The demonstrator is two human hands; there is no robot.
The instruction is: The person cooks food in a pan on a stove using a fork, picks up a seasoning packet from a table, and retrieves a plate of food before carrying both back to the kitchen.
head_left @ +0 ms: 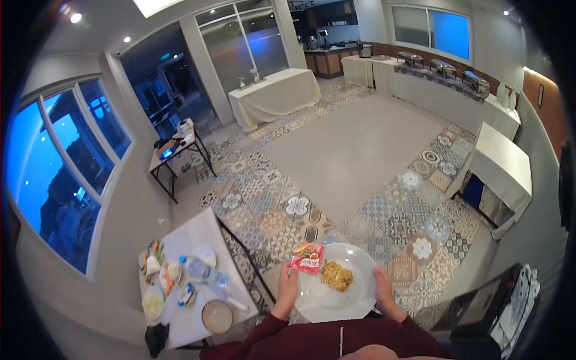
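A white round plate (362, 294) is held out in front of me, gripped at its opposite edges by both hands. My left hand (287, 293) is closed on the left edge, with its thumb also against a red printed sachet (307, 259) at the upper left of the rim. My right hand (386, 293) is closed on the right edge, thumb on top. A browned yellow piece of food (337, 276) lies on the plate. The undersides of both grips are hidden.
At left stands a white table (237, 255) bearing a water bottle (195, 268), a bowl (217, 317) and several food items. A dark chair-like object (480, 303) is at lower right. Cloth-covered tables (270, 96) and chafing dishes (444, 67) line the far sides beyond the tiled floor (360, 162).
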